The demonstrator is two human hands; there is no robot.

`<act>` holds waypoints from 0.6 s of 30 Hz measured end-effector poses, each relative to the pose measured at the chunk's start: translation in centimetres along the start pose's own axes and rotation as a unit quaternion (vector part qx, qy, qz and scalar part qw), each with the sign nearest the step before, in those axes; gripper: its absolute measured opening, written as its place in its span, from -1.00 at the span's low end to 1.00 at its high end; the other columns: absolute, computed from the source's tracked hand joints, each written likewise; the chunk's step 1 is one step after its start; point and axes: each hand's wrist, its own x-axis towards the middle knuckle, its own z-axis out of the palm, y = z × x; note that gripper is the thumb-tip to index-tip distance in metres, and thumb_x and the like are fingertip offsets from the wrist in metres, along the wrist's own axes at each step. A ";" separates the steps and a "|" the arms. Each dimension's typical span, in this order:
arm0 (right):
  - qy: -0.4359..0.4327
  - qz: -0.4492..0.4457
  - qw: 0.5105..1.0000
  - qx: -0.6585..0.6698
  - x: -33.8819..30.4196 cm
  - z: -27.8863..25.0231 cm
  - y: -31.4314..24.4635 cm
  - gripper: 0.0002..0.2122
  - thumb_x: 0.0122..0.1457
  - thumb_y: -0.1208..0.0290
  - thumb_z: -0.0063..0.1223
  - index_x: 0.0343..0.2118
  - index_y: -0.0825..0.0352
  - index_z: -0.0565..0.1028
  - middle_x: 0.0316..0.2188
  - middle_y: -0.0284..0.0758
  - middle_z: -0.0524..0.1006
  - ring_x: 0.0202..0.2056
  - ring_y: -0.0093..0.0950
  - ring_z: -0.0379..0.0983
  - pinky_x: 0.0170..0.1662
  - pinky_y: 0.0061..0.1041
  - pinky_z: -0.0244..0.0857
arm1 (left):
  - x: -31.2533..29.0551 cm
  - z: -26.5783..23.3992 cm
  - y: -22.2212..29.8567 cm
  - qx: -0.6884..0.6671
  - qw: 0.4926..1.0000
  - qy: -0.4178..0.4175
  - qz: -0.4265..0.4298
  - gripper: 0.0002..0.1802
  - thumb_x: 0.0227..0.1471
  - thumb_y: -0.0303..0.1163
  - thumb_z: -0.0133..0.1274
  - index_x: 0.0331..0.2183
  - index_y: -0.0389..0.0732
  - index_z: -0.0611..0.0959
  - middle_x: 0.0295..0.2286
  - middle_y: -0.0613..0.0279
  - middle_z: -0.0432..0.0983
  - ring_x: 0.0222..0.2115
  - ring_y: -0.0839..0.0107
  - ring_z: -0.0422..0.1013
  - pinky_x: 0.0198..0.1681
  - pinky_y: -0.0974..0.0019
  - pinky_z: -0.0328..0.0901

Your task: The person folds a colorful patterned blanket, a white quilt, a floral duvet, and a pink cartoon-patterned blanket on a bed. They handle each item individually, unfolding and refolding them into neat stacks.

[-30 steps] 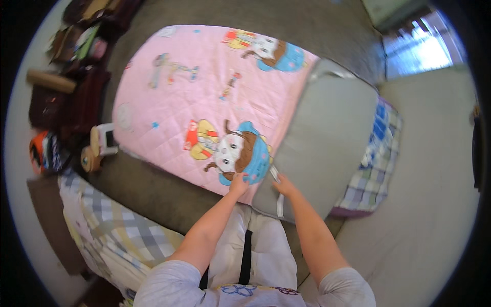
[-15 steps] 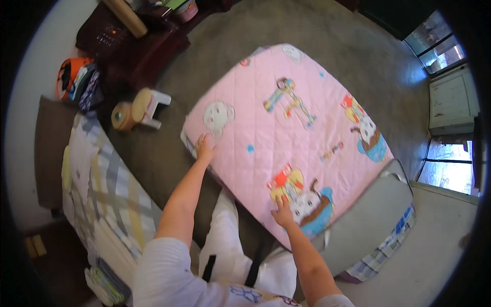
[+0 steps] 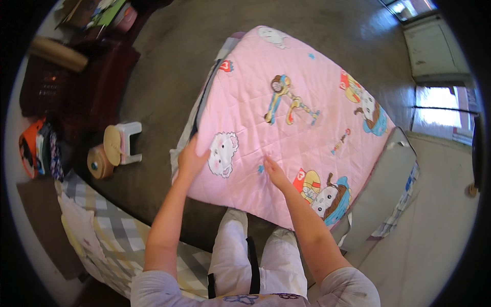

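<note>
A pink quilted pad [image 3: 240, 174] with cartoon bears and a scooter print lies in front of me. It rests on layers of grey and plaid bedding, which show along its left edge. My left hand [image 3: 190, 159] is closed on the pad's left edge beside a white bear head; some of its fingers are hidden. My right hand [image 3: 276, 173] is over the near middle of the pad by a small blue star. Its fingers are stretched out and hold nothing. Shallow creases run across the pad near both hands.
A grey mat [image 3: 373, 189] sticks out under the pad on the right. On my left are a plaid-covered bed [image 3: 117, 215], a white stool [image 3: 132, 143] and a round wooden stool [image 3: 100, 162]. Dark red furniture [image 3: 102, 82] stands at the far left.
My left hand has moved along the pad's left edge and gripped it. My right hand has moved left and away from me. The pad's left side has shifted, uncovering layers beneath; my view has turned.
</note>
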 end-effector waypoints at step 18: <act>0.403 0.017 0.915 0.005 -10.7 -29.1 8.2 -0.49 -0.09 0.47 0.08 -0.03 0.44 0.23 -0.22 0.09 0.42 -0.14 -0.03 0.35 -0.09 -0.31 0.23 | -26.9 37.0 22.8 0.218 0.893 -0.264 0.291 -0.16 -0.22 -0.48 -0.02 0.14 -0.24 0.05 -0.47 0.09 0.39 -0.58 0.23 0.40 -0.57 0.26 0.32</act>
